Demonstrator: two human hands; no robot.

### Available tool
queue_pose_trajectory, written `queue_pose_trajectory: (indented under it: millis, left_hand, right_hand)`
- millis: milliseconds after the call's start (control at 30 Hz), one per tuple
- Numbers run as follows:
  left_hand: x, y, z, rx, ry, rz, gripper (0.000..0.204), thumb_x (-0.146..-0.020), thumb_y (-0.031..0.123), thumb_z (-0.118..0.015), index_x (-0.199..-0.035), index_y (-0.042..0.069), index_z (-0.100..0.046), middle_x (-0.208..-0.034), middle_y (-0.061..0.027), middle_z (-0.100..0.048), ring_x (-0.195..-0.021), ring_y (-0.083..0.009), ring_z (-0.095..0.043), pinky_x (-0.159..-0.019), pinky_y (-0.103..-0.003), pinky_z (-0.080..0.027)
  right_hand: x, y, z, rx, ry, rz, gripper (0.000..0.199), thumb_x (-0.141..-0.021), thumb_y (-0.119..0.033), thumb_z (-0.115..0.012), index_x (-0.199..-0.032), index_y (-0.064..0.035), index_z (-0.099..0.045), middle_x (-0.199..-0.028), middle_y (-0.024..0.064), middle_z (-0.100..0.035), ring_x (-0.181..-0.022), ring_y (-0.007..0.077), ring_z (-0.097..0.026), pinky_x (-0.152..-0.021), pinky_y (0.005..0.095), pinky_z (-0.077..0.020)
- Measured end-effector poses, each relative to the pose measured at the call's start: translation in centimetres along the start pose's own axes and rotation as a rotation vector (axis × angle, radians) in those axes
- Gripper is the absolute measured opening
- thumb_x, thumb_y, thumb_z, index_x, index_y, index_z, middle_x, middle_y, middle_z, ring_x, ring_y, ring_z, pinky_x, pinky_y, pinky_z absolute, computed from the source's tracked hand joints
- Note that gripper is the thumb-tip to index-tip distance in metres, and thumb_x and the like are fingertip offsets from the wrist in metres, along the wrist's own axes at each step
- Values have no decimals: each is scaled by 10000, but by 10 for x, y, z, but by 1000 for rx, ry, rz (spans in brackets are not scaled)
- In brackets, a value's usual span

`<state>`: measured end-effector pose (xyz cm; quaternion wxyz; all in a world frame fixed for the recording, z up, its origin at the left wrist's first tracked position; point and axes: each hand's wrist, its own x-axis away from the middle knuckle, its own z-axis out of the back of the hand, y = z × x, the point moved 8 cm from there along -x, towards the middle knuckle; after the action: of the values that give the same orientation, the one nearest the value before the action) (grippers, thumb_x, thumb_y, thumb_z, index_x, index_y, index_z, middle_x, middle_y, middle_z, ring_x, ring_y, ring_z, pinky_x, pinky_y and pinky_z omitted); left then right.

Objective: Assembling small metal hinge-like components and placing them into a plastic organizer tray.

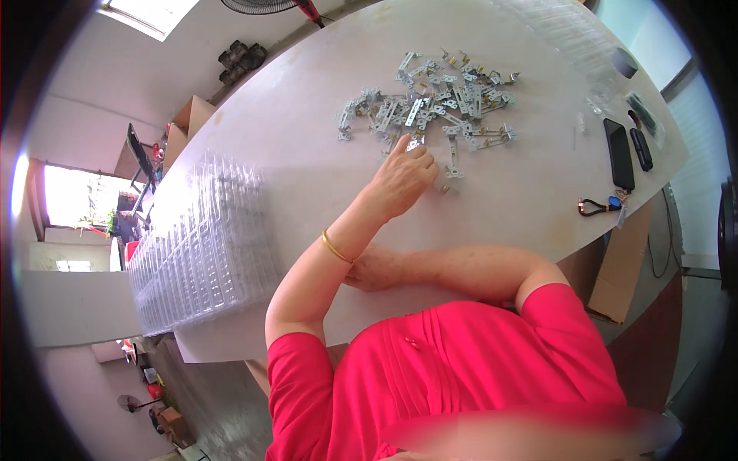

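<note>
A loose pile of small silvery metal brackets (pixel 430 100), some with brass-coloured parts, lies spread on the pale table. My left hand (pixel 405 178), with a gold bangle at its wrist, reaches to the near edge of this pile. Its fingers are curled, and a shiny bracket (pixel 416 143) shows right at the fingertips; whether they grip it is hidden. My right arm lies across the table close to my body. The right hand (pixel 374 269) rests behind my left forearm, which covers part of it, so its fingers are mostly hidden.
Clear plastic trays (pixel 204 238) stand stacked at the table's left edge. To the right lie a black phone (pixel 619 154), a dark pocket-sized tool (pixel 641 150), a keyring strap (pixel 596 206) and a grey tape roll (pixel 624 63). A cardboard box (pixel 621 265) is below the right edge.
</note>
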<state>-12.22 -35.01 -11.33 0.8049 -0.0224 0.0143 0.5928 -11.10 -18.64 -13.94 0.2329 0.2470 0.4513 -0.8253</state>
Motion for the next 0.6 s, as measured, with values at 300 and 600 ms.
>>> queue_pose_trajectory:
  millis: [300,600]
  left_hand:
    - [60,-14,36,321,15,219,79,-833,27,-565,-895,19,-613,-928,-118,-602,-981,-295,-580,-990,-450,-401]
    - [172,-72,-16,896,-119,910,294,-890,184,-620,-1043,-66,-646,-781,-114,-648,-727,-141,-608,-672,-332,-497]
  right_hand:
    - [6,16,-17,-39,-220,-231,149,-924,-166,-573,-1044,-90,-619,-935,110,-657,-852,354,-621,-760,475,-486]
    - [7,15,-12,-106,-308,-339,165,-956,-210,-536,-968,-74,-628,-865,139,-658,-799,353,-623,-699,455,-487]
